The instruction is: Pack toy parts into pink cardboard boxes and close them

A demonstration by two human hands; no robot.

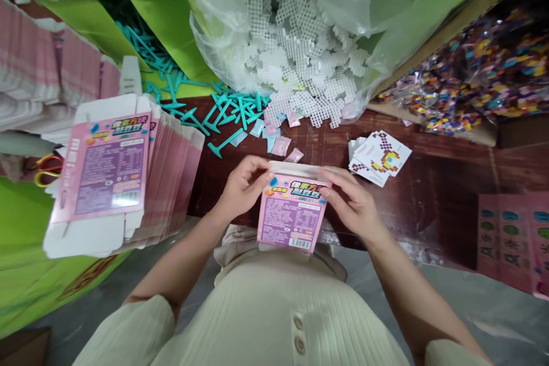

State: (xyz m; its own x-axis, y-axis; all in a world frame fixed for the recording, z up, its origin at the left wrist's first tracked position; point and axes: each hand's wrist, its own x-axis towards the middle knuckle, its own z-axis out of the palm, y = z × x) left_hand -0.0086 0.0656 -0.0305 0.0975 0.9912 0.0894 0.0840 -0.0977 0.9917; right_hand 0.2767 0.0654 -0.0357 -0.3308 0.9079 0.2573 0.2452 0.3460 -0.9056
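Observation:
A pink and purple printed box [291,214] is held upright in front of my body, its back print facing up to me. My left hand [244,186] pinches its upper left corner between thumb and fingers. At the upper right corner, my right hand [351,200] grips the box the same way. A white flap [295,169] runs along the top edge between both hands. Just beyond the box, small pink sachets [281,146] lie on the dark red table [321,146].
Flat pink boxes [115,171] are stacked at left. Teal hammer-shaped sticks [221,117] and white grid pieces [300,51] spill across the back. White cards [381,157] lie right of centre, bags of coloured pieces [472,80] at far right, pink printed sheets [510,240] below.

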